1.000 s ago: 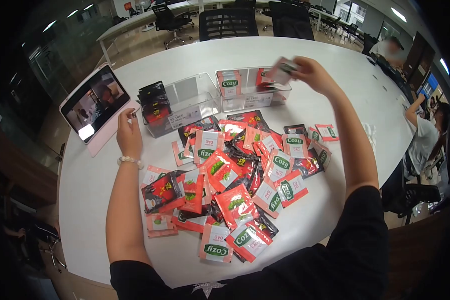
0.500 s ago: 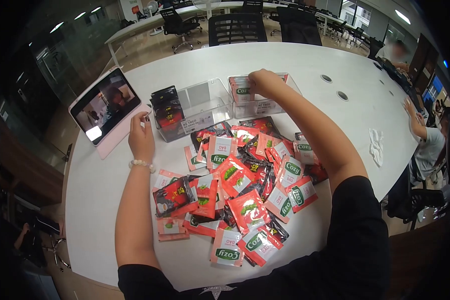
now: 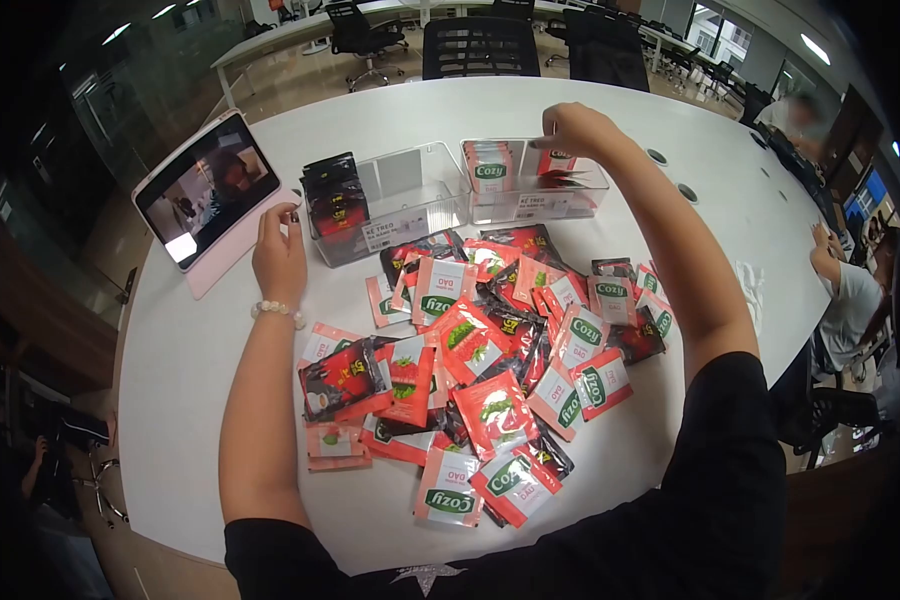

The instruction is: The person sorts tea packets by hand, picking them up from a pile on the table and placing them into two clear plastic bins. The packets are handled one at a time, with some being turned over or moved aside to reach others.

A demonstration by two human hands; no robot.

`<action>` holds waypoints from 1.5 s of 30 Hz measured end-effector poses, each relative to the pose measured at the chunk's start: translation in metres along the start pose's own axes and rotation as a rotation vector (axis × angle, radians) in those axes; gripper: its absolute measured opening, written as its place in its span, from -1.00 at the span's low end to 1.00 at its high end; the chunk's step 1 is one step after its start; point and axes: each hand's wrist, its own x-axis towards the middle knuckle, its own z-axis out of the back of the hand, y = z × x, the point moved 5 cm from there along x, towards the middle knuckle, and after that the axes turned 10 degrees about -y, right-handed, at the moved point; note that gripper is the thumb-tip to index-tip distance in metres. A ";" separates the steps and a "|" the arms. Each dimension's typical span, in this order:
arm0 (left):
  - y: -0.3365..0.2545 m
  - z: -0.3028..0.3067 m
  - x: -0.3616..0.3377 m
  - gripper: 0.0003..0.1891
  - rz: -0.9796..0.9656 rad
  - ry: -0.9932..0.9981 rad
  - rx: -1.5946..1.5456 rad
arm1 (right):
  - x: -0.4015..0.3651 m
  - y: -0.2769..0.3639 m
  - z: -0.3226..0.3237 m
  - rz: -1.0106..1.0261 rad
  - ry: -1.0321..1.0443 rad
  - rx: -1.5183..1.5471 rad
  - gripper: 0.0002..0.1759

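My right hand is over the right end of a clear plastic bin, its fingers bent down and closed. Red sachets lie just under the fingertips; whether they are gripped is hidden. Upright Cozy sachets fill the bin's left end. My left hand rests on the table beside a tablet, fingers loosely bent with nothing in them. A second clear bin has black and red sachets at its left end. A loose heap of mixed sachets lies between my arms.
The tablet stands on a pink cover at the left. A crumpled white tissue is at the right, partly behind my arm. Another person sits at the right table edge. Black chairs stand behind the white table.
My right hand has moved right and up, from the Cozy sachets at the bin's left end to above its right end. My left hand has stayed by the tablet. The view has shifted slightly.
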 end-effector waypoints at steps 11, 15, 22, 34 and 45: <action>-0.006 0.006 0.000 -0.76 0.012 0.012 0.030 | 0.013 0.023 -0.070 0.171 0.418 -0.346 -0.41; -0.003 0.004 0.001 -0.76 -0.002 0.003 0.023 | 0.012 0.027 -0.078 0.298 0.449 -0.457 -0.51; -0.004 0.004 0.001 -0.77 -0.010 0.007 0.034 | 0.016 0.017 -0.093 0.381 0.447 -0.567 -0.59; -0.007 0.005 0.001 -0.77 0.000 0.008 0.028 | 0.005 0.018 -0.059 0.605 0.046 -0.598 -0.68; -0.004 0.005 0.001 -0.77 0.007 0.011 0.030 | -0.007 -0.011 -0.035 0.644 -0.207 -0.400 -0.43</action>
